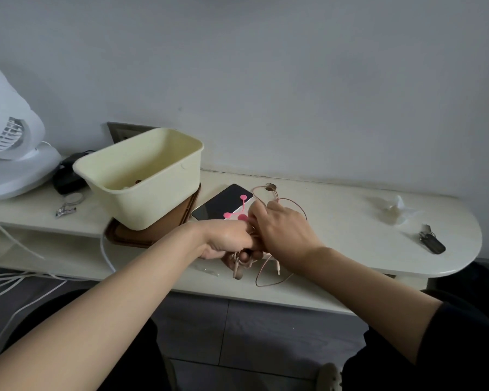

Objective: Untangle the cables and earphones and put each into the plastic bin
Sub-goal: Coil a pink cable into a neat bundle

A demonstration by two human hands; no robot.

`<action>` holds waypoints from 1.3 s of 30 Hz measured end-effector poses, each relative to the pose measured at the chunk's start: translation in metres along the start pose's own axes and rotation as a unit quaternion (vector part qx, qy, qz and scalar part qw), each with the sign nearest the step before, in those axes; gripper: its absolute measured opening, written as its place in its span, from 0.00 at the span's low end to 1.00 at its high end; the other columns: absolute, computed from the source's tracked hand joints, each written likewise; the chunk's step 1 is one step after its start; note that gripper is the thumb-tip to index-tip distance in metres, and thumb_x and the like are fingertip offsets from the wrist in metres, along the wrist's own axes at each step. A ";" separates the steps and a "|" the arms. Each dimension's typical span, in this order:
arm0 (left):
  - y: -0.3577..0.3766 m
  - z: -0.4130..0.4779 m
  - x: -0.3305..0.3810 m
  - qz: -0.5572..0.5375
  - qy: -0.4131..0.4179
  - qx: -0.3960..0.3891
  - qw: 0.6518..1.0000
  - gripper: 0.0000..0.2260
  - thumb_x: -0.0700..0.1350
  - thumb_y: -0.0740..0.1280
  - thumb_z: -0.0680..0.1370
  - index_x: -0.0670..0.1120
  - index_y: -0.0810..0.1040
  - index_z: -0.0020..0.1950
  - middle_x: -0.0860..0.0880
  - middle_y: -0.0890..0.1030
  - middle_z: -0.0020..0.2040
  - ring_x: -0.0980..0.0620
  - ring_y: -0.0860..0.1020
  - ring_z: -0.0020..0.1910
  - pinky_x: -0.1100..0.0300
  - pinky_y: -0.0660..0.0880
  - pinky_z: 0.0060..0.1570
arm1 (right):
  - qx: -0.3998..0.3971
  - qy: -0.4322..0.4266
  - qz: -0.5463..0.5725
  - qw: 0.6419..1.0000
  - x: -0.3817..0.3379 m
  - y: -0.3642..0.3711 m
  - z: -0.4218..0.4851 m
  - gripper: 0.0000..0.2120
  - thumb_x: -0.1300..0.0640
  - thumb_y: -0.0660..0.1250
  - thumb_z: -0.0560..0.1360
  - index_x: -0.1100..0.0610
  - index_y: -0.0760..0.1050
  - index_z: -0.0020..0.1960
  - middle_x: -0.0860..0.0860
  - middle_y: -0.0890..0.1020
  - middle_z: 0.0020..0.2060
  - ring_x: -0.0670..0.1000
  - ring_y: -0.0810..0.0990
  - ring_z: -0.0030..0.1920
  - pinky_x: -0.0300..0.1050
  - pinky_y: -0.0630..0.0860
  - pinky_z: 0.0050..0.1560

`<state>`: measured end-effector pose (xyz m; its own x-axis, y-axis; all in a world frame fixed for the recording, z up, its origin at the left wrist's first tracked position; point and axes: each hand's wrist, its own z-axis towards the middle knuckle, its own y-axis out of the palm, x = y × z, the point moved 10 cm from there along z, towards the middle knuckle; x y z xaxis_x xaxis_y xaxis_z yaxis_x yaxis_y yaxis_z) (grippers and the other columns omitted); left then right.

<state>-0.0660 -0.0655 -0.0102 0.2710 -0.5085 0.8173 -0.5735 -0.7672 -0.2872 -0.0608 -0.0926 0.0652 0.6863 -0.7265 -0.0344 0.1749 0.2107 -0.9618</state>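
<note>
A cream plastic bin point(141, 176) stands on a brown tray point(187, 210) left of centre on the pale shelf point(336, 210). Just right of it, my left hand point(226, 239) and my right hand point(283, 227) meet over a tangle of thin pink cable point(268, 277). Both hands grip the bundle, fingers curled round it. Loops of the cable stick out behind the right hand, ending in a small round piece point(270, 187), and hang in front over the shelf edge. Pink round-ended ties point(239, 211) show between the hands and a phone.
A dark-screened phone point(223, 203) lies beside the tray, touching the hands' far side. A white fan point(9, 142) stands far left with a black adapter point(67, 176) and a small metal piece point(67, 208). Crumpled clear plastic point(393, 210) and keys point(431, 242) lie at the right end.
</note>
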 end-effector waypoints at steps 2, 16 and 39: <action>0.002 -0.002 0.003 0.005 0.007 -0.002 1.000 0.13 0.34 0.54 0.80 0.44 0.68 0.37 0.57 0.70 0.21 0.58 0.68 0.22 0.59 0.74 0.33 | -0.045 0.031 -0.020 0.998 0.010 0.012 -0.001 0.16 0.49 0.47 0.83 0.58 0.65 0.61 0.55 0.76 0.49 0.57 0.74 0.47 0.45 0.62 0.40; -0.005 0.009 -0.003 -0.023 0.032 0.051 0.998 0.13 0.41 0.51 0.84 0.44 0.71 0.43 0.49 0.70 0.37 0.56 0.69 0.30 0.62 0.72 0.31 | -0.007 0.092 0.145 0.985 0.042 0.017 -0.007 0.09 0.52 0.52 0.82 0.57 0.67 0.50 0.52 0.72 0.46 0.56 0.72 0.49 0.46 0.65 0.43; -0.036 0.020 -0.017 0.110 0.031 0.197 0.974 0.16 0.45 0.50 0.84 0.45 0.72 0.41 0.47 0.67 0.35 0.48 0.67 0.33 0.58 0.67 0.32 | -0.005 0.194 0.358 0.913 0.058 0.024 -0.002 0.05 0.57 0.64 0.78 0.56 0.74 0.43 0.45 0.73 0.30 0.42 0.69 0.29 0.31 0.66 0.30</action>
<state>-0.0343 -0.0370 -0.0241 0.1212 -0.6619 0.7398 -0.2670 -0.7395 -0.6179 -0.0183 -0.1313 0.0399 0.3210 -0.5816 -0.7475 -0.2283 0.7185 -0.6570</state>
